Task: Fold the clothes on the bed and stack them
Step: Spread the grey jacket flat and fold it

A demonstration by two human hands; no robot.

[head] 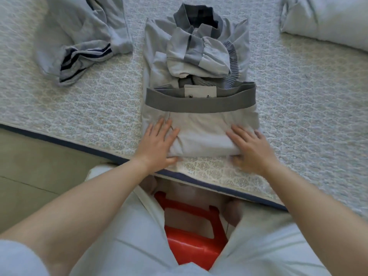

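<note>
On the patterned quilted bed (89,100), folded grey shorts with a dark waistband (201,126) are pressed flat by the open left hand (157,144) and open right hand (253,150), nothing being gripped.

Both hands, left (159,143) and right (252,148), flat on folded grey shorts (201,128), bed (298,96).

Red stool (191,248) btm ctr, pillow (326,18) top rt.

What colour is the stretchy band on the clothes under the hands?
Dark grey. The waistband runs across the light grey folded garment, clearest in the head view.
</note>
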